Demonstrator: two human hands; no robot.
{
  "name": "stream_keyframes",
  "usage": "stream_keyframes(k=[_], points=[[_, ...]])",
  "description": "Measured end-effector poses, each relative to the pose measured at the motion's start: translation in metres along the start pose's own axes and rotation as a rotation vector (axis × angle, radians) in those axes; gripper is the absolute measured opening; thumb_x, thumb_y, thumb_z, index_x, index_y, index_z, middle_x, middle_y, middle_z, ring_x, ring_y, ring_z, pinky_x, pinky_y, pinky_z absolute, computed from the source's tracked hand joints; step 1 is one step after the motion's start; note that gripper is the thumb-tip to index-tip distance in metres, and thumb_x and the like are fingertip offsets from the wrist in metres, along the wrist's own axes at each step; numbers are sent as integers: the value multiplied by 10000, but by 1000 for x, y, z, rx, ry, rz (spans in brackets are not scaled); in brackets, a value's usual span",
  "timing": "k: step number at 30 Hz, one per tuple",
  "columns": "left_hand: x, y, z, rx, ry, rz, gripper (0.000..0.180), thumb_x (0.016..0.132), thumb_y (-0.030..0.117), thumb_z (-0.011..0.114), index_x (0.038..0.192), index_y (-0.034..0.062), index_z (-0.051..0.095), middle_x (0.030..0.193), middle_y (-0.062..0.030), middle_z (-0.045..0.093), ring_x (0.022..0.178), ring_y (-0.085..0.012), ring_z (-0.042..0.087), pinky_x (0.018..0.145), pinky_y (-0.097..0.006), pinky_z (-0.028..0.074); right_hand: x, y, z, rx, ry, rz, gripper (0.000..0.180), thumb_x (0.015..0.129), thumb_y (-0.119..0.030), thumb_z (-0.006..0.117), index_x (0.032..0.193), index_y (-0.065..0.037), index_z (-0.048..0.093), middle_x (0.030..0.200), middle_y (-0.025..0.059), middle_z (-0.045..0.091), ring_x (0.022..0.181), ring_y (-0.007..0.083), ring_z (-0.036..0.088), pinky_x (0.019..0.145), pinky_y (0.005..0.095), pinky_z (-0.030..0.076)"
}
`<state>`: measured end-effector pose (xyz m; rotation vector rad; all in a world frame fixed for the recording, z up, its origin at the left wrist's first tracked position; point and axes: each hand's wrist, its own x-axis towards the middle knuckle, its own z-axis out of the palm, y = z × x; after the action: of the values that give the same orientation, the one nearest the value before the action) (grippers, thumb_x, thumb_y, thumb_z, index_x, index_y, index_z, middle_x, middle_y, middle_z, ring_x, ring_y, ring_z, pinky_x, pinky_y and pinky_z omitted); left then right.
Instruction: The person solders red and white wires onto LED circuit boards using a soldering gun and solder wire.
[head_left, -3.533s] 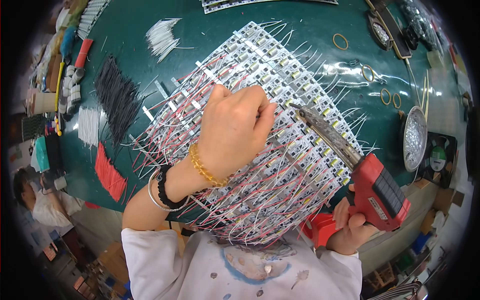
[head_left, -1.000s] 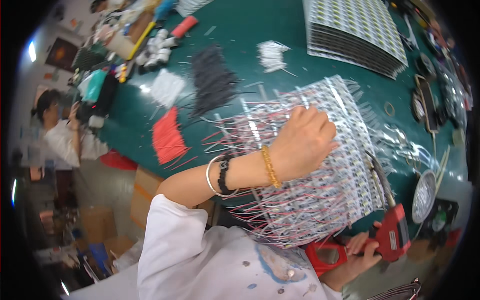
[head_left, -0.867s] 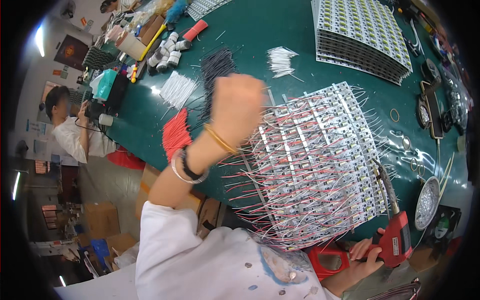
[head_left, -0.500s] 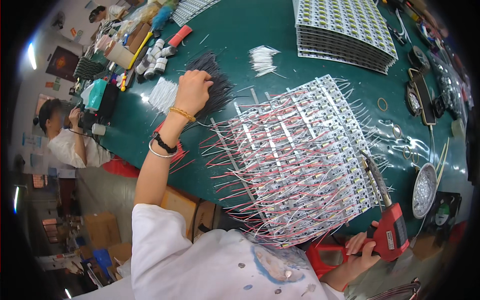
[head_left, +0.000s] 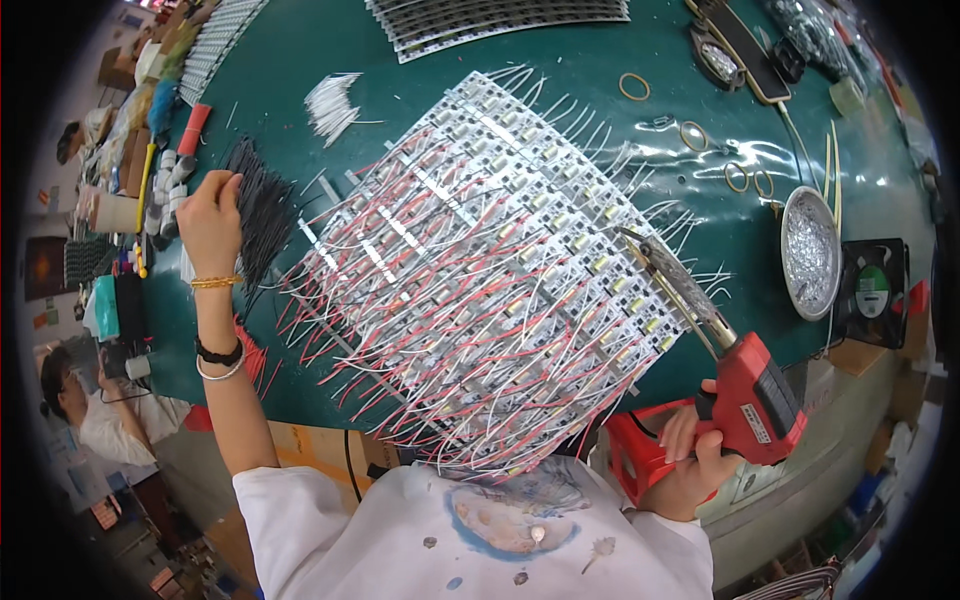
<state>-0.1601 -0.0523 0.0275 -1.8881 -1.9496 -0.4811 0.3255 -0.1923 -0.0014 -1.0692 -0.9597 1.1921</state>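
My left hand (head_left: 212,222) is closed in a pinch at the left side of the pile of black wires (head_left: 262,205); whatever lies between its fingertips is too small to make out. My right hand (head_left: 692,462) grips the handle of a red soldering gun (head_left: 757,408). The gun's long metal tip points up and left over the right edge of a panel of circuit boards (head_left: 500,270). Rows of small components cover this panel, and many red and white wires stick out along it. Red wires (head_left: 252,352) lie by my left wrist.
Short white wires (head_left: 332,107) form a bundle beyond the panel. A bowl of silvery bits (head_left: 810,252) stands at the right, near several rubber bands (head_left: 634,87). Stacked panels (head_left: 500,25) lie at the far edge. Another person (head_left: 100,420) sits at the left.
The view has swung right, so the table things sit further left. My left hand remains by the black wires, now with its fingertips pinched upward. My right hand still holds the soldering gun.
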Motion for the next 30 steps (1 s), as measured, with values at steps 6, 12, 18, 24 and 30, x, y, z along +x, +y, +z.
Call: stream_keyframes(k=[6,12,18,24,30], points=[[-9,108,-22,-576,-131,-253,57,844,59,579,850,18,618,647,-63,571,535,-116,506,521,-241,395,-7,-4,-11,12,-5,10,653,861,-424,572,1185,103,360,467,14,444,342,106,406,374,241,372],[-28,236,-33,-956,-370,97,76,762,-17,656,743,-14,583,626,-28,549,528,-66,470,477,-206,374,-5,-10,7,38,89,58,713,804,-472,628,1144,118,416,468,16,454,357,113,418,389,242,352],[-39,237,-15,-1007,-593,-159,143,776,85,654,697,13,558,604,-87,579,494,-180,573,462,-276,436,-7,-7,3,-78,21,107,691,791,-553,594,977,108,514,475,31,475,369,126,434,396,259,359],[-26,224,-17,-1095,-786,-215,96,784,38,674,766,-23,602,634,1,567,565,-10,444,490,-172,348,-12,5,-11,-57,-113,82,721,810,-497,604,1160,101,404,475,13,455,385,97,419,374,219,329],[-26,227,-17,-1094,-807,-248,116,781,36,676,737,-21,585,619,21,549,563,-6,433,485,-173,337,-5,2,-9,-108,-195,131,699,807,-499,596,1140,85,403,492,21,460,392,115,428,375,235,329]])
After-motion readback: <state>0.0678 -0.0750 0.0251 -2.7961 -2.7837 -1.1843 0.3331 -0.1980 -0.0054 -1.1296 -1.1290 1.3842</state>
